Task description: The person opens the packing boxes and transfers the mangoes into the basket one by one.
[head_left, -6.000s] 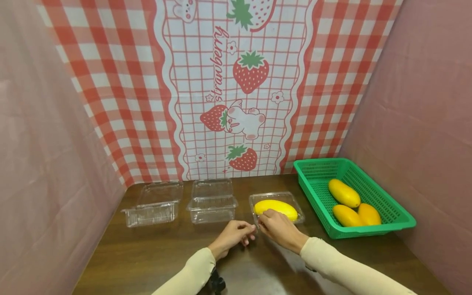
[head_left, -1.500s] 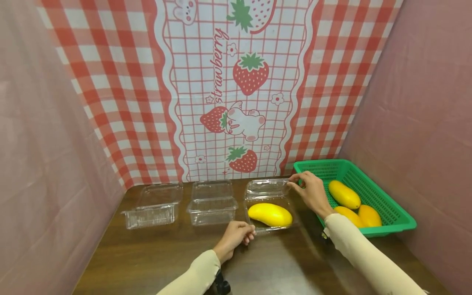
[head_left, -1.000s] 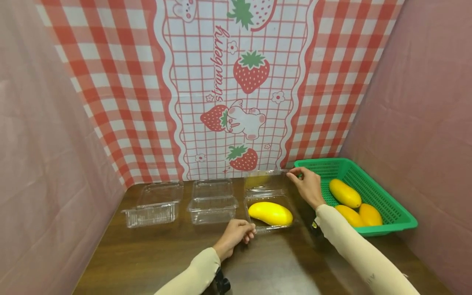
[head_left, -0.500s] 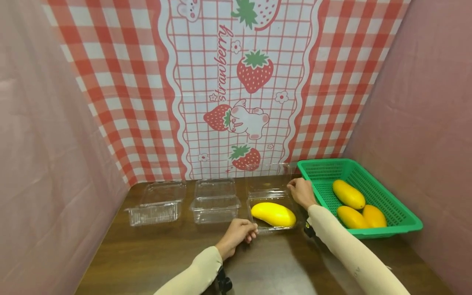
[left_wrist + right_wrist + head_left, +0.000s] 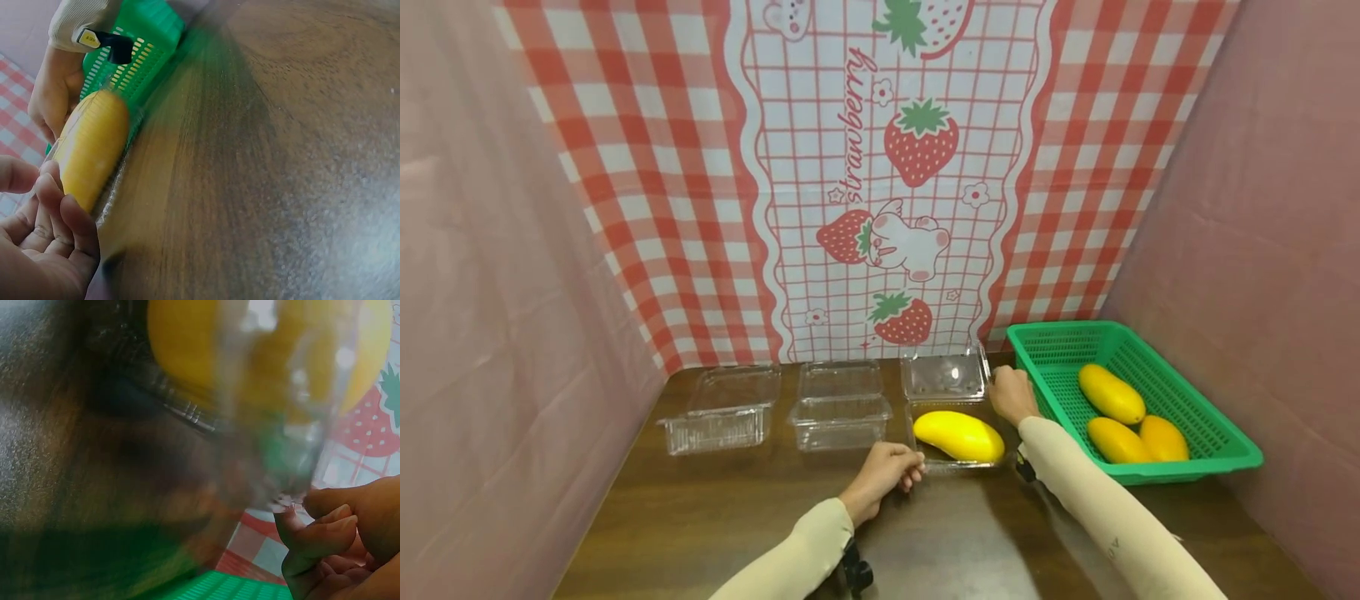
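Observation:
A yellow mango [image 5: 958, 435] lies in a clear plastic clamshell container [image 5: 955, 464], right of centre in the head view. The container's hinged lid [image 5: 943, 373] stands raised at the back. My left hand [image 5: 880, 479] is at the front left corner, thumb and forefinger pinching the rim. On the other side, my right hand [image 5: 1015, 396] pinches the lid's right edge. The right wrist view shows the thumb and finger of that right hand [image 5: 331, 534] on the lid's corner, with the mango [image 5: 187, 356] partly behind clear plastic.
Two more clear clamshell containers, one at far left [image 5: 718, 429] and one in the middle [image 5: 841, 425], stand with lids up on the brown table [image 5: 737, 492]. At right, a green basket [image 5: 1180, 475] holds three mangoes [image 5: 1112, 394]. A checked cloth [image 5: 685, 250] hangs behind.
My right hand has moved from the container's front to the lid's right side, then lower. The lid has risen, then tilted from near upright. The left hand stays at the corner.

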`<state>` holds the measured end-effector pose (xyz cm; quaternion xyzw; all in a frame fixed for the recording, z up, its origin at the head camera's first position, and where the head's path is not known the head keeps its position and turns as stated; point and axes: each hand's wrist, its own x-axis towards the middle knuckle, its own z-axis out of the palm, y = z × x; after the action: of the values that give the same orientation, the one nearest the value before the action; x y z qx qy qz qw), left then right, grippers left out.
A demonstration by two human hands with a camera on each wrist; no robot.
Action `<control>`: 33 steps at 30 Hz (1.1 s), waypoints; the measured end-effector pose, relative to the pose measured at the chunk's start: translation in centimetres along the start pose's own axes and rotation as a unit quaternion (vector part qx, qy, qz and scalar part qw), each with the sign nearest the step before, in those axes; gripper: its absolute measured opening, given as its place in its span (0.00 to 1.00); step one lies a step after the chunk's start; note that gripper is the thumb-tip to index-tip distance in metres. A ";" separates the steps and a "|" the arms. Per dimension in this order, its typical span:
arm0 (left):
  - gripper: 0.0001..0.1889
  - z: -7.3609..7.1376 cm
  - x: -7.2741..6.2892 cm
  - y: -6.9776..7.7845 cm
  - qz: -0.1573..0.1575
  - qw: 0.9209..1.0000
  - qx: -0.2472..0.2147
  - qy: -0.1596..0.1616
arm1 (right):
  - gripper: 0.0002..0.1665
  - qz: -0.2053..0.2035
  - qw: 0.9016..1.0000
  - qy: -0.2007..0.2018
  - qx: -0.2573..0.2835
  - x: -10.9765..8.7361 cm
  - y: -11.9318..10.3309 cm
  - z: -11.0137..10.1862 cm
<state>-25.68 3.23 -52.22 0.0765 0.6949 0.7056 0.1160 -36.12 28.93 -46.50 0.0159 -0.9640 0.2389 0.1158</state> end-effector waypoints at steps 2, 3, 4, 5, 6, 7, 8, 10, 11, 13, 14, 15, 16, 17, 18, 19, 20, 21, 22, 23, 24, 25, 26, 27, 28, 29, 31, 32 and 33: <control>0.13 0.0 0.0 -0.1 -0.003 1.000 -0.001 0.001 | 0.10 0.001 1.000 -0.007 0.001 -0.1 0.1 0.1; 0.13 0.0 0.0 -0.2 -0.003 1.000 -0.003 0.002 | 0.10 0.004 1.000 -0.012 0.003 -0.1 0.2 0.2; 0.13 0.0 0.0 -0.2 -0.003 1.000 -0.004 0.001 | 0.10 0.006 1.000 -0.015 0.005 -0.2 0.2 0.3; 0.13 0.0 -0.1 -0.2 -0.002 1.000 -0.005 0.000 | 0.09 0.008 1.000 -0.017 0.006 -0.2 0.4 0.3; 0.13 0.0 -0.1 -0.3 -0.002 1.000 -0.007 -0.001 | 0.09 0.007 1.000 -0.016 0.006 -0.2 0.5 0.5; 0.13 0.0 -0.1 -0.3 -0.002 1.000 -0.008 -0.002 | 0.09 0.006 1.000 -0.015 0.006 -0.2 0.6 0.5; 0.13 0.1 -0.2 -0.3 -0.002 1.000 -0.010 -0.002 | 0.09 0.007 1.000 -0.016 0.007 -0.2 0.7 0.6; 0.13 0.1 -0.2 -0.3 -0.001 1.000 -0.010 -0.003 | 0.09 0.006 1.000 -0.015 0.005 -0.2 0.9 0.8; 0.13 0.1 -0.3 -0.4 -0.001 1.000 -0.011 -0.003 | 0.09 0.004 1.000 -0.015 0.005 -0.2 1.0 0.8; 0.13 0.1 -0.3 -0.4 -0.001 1.000 -0.011 -0.003 | 0.09 0.002 1.000 -0.013 0.003 -0.2 1.1 0.9; 0.13 0.1 -0.3 -0.4 0.000 1.000 -0.012 -0.003 | 0.09 0.001 1.000 -0.012 0.002 -0.2 1.2 1.0; 0.13 0.1 -0.3 -0.4 0.000 1.000 -0.012 -0.004 | 0.09 0.001 1.000 -0.011 0.002 -0.2 1.2 1.0; 0.12 0.1 -0.3 -0.4 0.000 1.000 -0.011 -0.004 | 0.09 0.002 1.000 -0.010 0.002 -0.2 1.2 1.0; 0.12 0.1 -0.3 -0.4 0.001 1.000 -0.011 -0.004 | 0.09 0.002 1.000 -0.010 0.002 -0.2 1.2 1.0; 0.12 0.1 -0.3 -0.4 0.002 1.000 -0.010 -0.004 | 0.09 0.003 1.000 -0.011 0.001 -0.2 1.2 1.0; 0.12 0.1 -0.2 -0.4 0.002 1.000 -0.010 -0.004 | 0.10 0.004 1.000 -0.012 0.000 -0.2 1.2 1.0; 0.12 0.1 -0.2 -0.4 0.003 1.000 -0.009 -0.004 | 0.10 0.005 1.000 -0.013 0.000 -0.2 1.2 1.0; 0.13 0.1 -0.2 -0.4 0.003 1.000 -0.008 -0.003 | 0.10 0.004 1.000 -0.014 0.000 -0.2 1.1 1.0; 0.13 0.1 -0.2 -0.4 0.003 1.000 -0.007 -0.003 | 0.10 0.003 1.000 -0.014 -0.001 -0.2 1.1 0.9; 0.13 0.0 -0.2 -0.4 0.003 1.000 -0.007 -0.003 | 0.10 0.001 1.000 -0.013 -0.003 -0.2 1.1 0.9; 0.13 0.0 -0.1 -0.3 0.003 1.000 -0.007 -0.003 | 0.10 -0.001 1.000 -0.013 -0.003 -0.2 1.0 0.8; 0.14 0.0 -0.1 -0.3 0.003 1.000 -0.006 -0.002 | 0.10 -0.005 1.000 -0.012 -0.003 -0.3 0.9 0.8; 0.14 0.0 -0.1 -0.3 0.003 1.000 -0.006 -0.002 | 0.10 -0.009 1.000 -0.010 -0.004 -0.4 0.8 0.7; 0.14 0.0 -0.1 -0.3 0.002 1.000 -0.006 -0.002 | 0.09 -0.015 1.000 -0.008 -0.006 -0.5 0.8 0.6; 0.14 0.0 -0.1 -0.3 0.002 1.000 -0.005 -0.002 | 0.09 -0.020 1.000 -0.006 -0.008 -0.6 0.7 0.5; 0.14 0.0 -0.1 -0.3 0.001 1.000 -0.005 -0.002 | 0.08 -0.025 1.000 -0.004 -0.008 -0.7 0.6 0.4; 0.14 -0.1 -0.1 -0.3 0.001 1.000 -0.006 -0.001 | 0.08 -0.037 0.999 0.000 -0.011 -0.9 0.4 0.3; 0.14 -0.1 -0.1 -0.3 0.001 1.000 -0.005 0.000 | 0.08 -0.044 0.999 0.002 -0.014 -1.0 0.3 0.2; 0.14 -0.1 -0.1 -0.3 0.001 1.000 -0.005 0.001 | 0.09 -0.049 0.999 0.004 -0.015 -1.0 0.2 0.1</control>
<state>-25.57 3.10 -52.54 0.0759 0.6915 0.7090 0.1152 -35.14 29.01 -46.90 0.0603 -0.9650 0.2186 0.1317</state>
